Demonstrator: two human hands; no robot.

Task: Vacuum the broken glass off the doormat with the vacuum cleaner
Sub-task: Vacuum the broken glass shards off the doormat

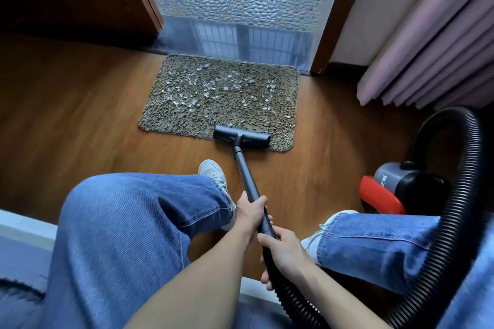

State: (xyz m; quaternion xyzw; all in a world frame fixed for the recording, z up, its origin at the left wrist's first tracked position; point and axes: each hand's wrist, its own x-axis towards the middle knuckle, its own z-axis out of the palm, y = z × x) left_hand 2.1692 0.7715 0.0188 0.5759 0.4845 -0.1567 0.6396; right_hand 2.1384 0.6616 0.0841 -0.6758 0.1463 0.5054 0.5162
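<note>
Inside curled fingers (261, 201) sits vac wand (244, 168) (nozzle (242, 138) on doormat (184, 117) edge).

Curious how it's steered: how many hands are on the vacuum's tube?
2. The left hand grips the tube farther along, toward the floor head; the right hand grips it nearer, where the ribbed hose starts.

- Hose (458, 222): cut off by the bottom edge.
- Vacuum cleaner body (395, 187): lower part behind the right leg (374, 243); label too small to read.
- Wand (244, 168): upper end hidden inside left hand (251, 209) and right hand (283, 251).
</note>
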